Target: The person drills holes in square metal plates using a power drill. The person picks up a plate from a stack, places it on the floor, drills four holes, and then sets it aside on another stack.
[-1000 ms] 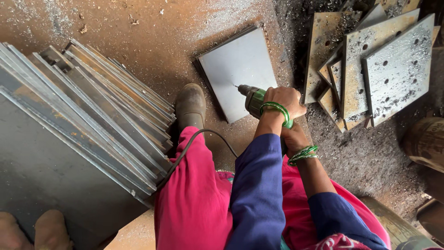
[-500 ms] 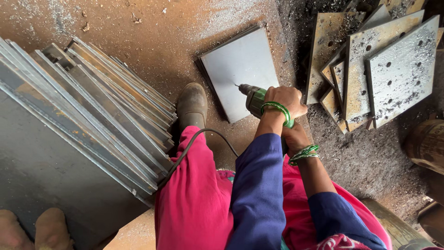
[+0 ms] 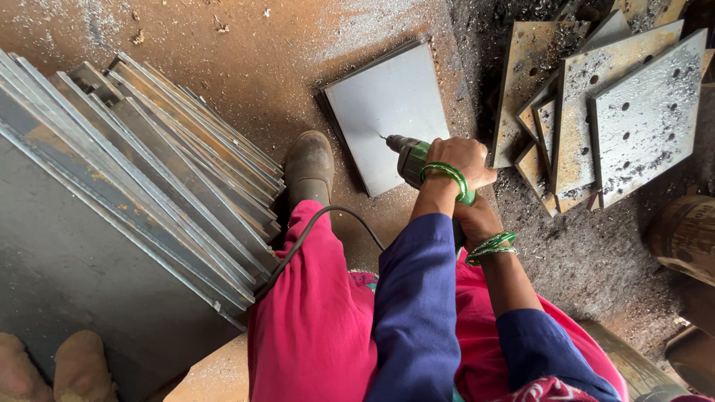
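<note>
Both my hands hold a green power drill [image 3: 408,158]. My left hand [image 3: 462,159] wraps over the drill's body, with a green bangle at the wrist. Lower down, my right hand [image 3: 477,220] grips the handle and is partly hidden behind the left forearm. The drill bit touches a grey square steel plate [image 3: 387,104] lying flat on the rusty floor. My brown boot [image 3: 309,167] stands at the plate's left edge. The drill's black cable [image 3: 313,231] runs over my pink trouser leg.
Several long steel plates [image 3: 134,186] lean in a stack at the left. A pile of drilled plates [image 3: 640,112] strewn with metal shavings lies at the upper right. Another person's feet [image 3: 52,365] show at the bottom left. A rusty drum [image 3: 681,234] stands at the right edge.
</note>
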